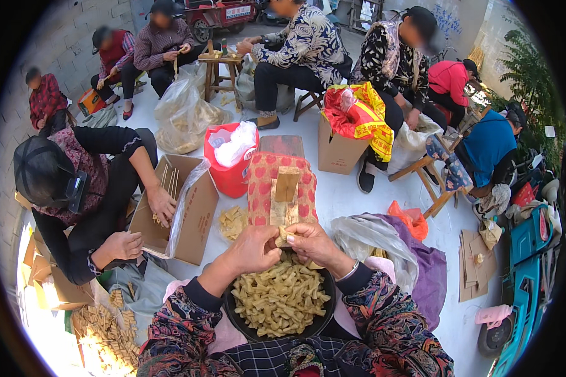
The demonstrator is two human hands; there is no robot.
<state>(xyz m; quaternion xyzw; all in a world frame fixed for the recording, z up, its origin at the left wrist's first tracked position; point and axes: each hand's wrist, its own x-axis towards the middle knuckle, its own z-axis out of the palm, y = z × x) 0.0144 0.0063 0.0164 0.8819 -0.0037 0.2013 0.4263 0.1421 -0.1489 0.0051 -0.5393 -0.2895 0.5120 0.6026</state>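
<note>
My left hand [255, 251] and my right hand [311, 246] meet at the centre, both pinching a small tan folded piece [284, 237] between thumb and fingers. Just beyond them, a wooden board [282, 213] with an upright block [288, 182] lies on a cloth [260, 173] patterned with red hearts. Below my hands, a black round bowl [328, 300] in my lap is piled with similar short tan pieces [277, 298]; my wrists are over its upper part.
A co-worker [63, 182] at left reaches into a cardboard box [195, 217]. Several others sit working beyond. Nearby are a red bucket [226, 173], a box with yellow-red packaging [343, 154], plastic and purple sacks [421, 276], flattened cardboard [475, 267] and a teal scooter [525, 245].
</note>
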